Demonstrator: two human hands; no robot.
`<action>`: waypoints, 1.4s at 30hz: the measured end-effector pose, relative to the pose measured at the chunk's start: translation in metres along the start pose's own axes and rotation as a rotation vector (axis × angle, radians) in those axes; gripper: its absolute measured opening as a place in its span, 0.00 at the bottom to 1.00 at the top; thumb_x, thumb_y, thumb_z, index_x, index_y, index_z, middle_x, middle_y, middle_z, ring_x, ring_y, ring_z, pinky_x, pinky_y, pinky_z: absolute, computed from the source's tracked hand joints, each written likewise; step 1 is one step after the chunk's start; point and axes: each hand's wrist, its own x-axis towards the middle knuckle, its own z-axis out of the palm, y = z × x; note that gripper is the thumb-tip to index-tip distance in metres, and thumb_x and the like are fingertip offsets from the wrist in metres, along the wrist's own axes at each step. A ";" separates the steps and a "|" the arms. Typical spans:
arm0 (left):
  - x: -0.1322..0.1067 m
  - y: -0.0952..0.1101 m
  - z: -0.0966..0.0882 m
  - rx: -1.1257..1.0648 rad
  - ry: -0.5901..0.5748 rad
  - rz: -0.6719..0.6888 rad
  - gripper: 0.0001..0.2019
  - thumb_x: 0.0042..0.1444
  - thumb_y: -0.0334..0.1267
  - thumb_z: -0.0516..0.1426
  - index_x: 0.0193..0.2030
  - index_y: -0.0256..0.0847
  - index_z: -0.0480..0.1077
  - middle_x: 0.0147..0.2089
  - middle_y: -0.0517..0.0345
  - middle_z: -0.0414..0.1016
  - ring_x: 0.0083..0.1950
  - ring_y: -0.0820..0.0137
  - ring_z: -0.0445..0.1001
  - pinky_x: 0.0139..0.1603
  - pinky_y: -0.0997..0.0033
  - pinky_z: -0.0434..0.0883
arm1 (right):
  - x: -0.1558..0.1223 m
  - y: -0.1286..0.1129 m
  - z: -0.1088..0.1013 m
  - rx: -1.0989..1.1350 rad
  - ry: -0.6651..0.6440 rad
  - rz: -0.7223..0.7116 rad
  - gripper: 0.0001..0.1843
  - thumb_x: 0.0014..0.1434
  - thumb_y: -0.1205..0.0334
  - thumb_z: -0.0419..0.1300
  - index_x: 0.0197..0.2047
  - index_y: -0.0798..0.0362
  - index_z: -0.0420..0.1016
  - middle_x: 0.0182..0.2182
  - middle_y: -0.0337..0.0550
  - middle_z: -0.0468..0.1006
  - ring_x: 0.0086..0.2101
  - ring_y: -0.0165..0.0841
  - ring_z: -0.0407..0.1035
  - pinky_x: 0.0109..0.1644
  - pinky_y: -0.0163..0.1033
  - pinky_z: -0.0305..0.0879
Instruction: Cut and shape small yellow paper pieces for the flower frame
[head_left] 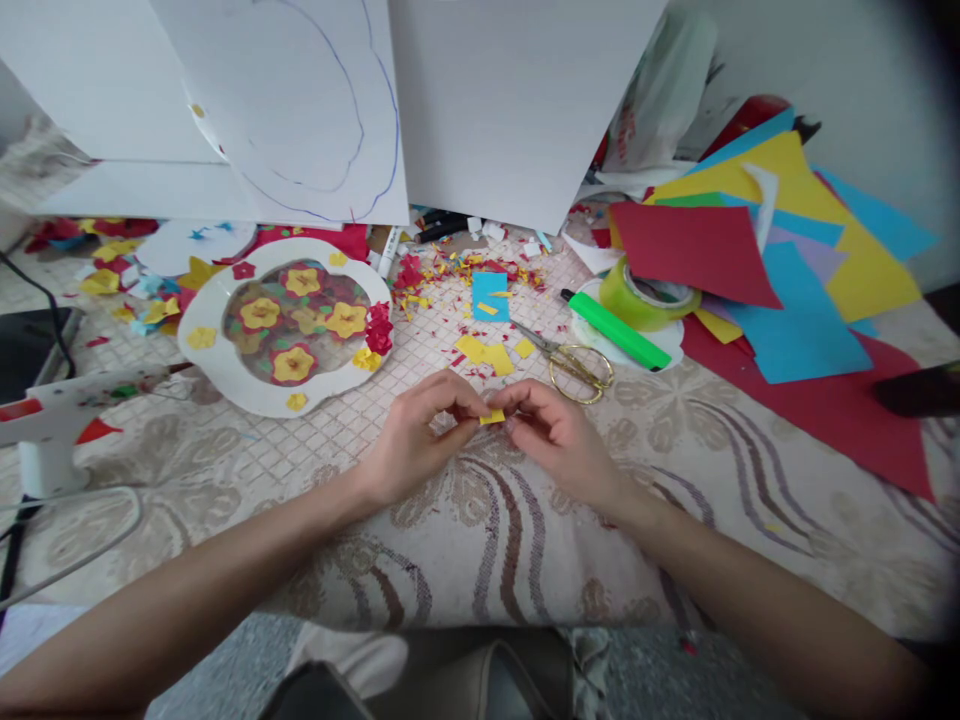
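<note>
Between my two hands, low over the patterned tablecloth, is a small piece of yellow paper [493,417]. My left hand [427,430] pinches its left end with thumb and fingertips. At the other end, my right hand [559,435] pinches it the same way. Just beyond my fingers lie several yellow paper squares [496,359]. Scissors [577,372] with gold handles rest on the cloth past my right hand, their blades pointing to the upper left. A blue paper rectangle [490,297] with yellow scraps on it lies farther back.
A white scalloped frame [202,372] with paper flowers lies left, near a glue gun [56,430]. To the right are a green marker [621,332], a roll of tape [645,298] and coloured paper sheets [795,310]. White boards [517,110] stand behind scattered paper scraps.
</note>
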 end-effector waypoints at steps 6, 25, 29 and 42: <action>0.001 0.001 -0.002 0.048 0.001 0.047 0.06 0.56 0.27 0.55 0.36 0.40 0.73 0.35 0.56 0.71 0.38 0.73 0.70 0.40 0.71 0.69 | 0.000 -0.005 -0.001 0.144 -0.035 0.042 0.09 0.63 0.67 0.49 0.43 0.52 0.70 0.34 0.40 0.71 0.30 0.29 0.65 0.34 0.35 0.64; 0.002 0.000 -0.002 -0.017 -0.053 -0.008 0.05 0.56 0.29 0.56 0.38 0.39 0.73 0.37 0.54 0.73 0.40 0.72 0.72 0.41 0.71 0.70 | -0.001 0.005 0.004 0.059 0.046 -0.053 0.14 0.62 0.71 0.52 0.51 0.52 0.64 0.34 0.39 0.70 0.33 0.28 0.66 0.37 0.33 0.63; 0.004 0.001 -0.001 -0.098 -0.061 -0.130 0.04 0.55 0.33 0.58 0.35 0.37 0.73 0.36 0.52 0.73 0.38 0.71 0.72 0.39 0.71 0.69 | -0.001 0.006 0.004 0.035 0.051 -0.055 0.12 0.62 0.70 0.53 0.50 0.53 0.65 0.34 0.39 0.71 0.35 0.29 0.67 0.39 0.33 0.63; 0.005 0.003 0.002 -0.530 0.011 -0.526 0.12 0.47 0.32 0.64 0.36 0.35 0.66 0.32 0.60 0.71 0.33 0.77 0.70 0.36 0.76 0.68 | -0.001 0.006 0.004 -0.006 0.047 -0.109 0.09 0.62 0.72 0.53 0.45 0.52 0.66 0.38 0.40 0.71 0.40 0.29 0.67 0.44 0.34 0.64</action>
